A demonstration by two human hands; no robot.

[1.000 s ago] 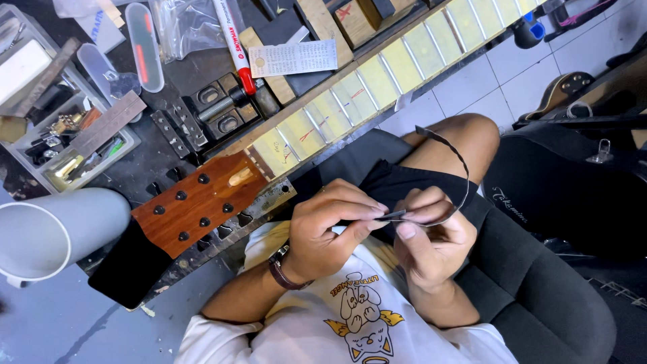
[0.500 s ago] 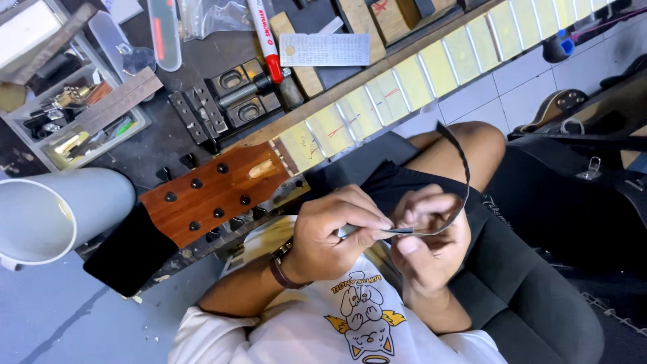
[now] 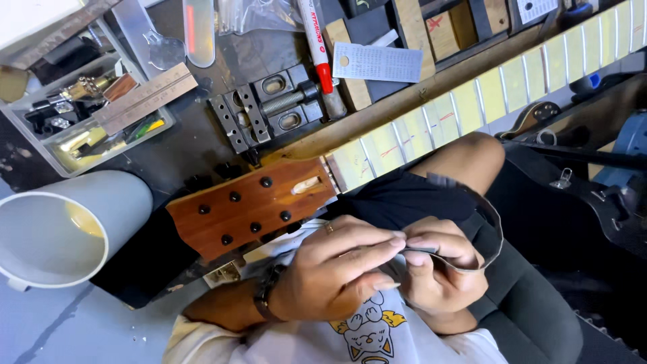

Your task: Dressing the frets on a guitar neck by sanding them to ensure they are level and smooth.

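Beside the workbench [image 3: 202, 141], both hands [image 3: 377, 269] pinch a thin curved strip [image 3: 495, 232].

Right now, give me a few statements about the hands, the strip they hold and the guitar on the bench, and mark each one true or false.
1. Both hands pinch a thin dark strip that loops out to one side. True.
2. The left hand has a watch at its wrist and a ring on one finger. True.
3. The right hand rests on the guitar headstock. False: it is at the strip, apart from the headstock.
4. The fretboard carries pale tape between its frets. True.
5. The red marker lies inside the clear parts tray. False: it lies on the bench above the small grey vise, outside the tray.
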